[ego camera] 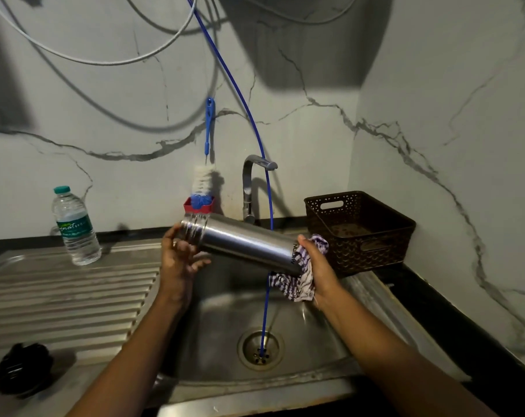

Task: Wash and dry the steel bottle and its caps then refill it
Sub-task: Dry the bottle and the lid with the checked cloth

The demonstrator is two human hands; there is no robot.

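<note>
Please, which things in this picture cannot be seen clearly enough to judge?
All in the head view:
1. Base of the steel bottle: covered by the cloth and the right hand.
2. Inside of the bottle: its mouth points away, beside the left hand.
3. The black object at lower left: dark, blurred; whether it is the caps is unclear.
4. Floor of the basket: too dim to tell contents.
</note>
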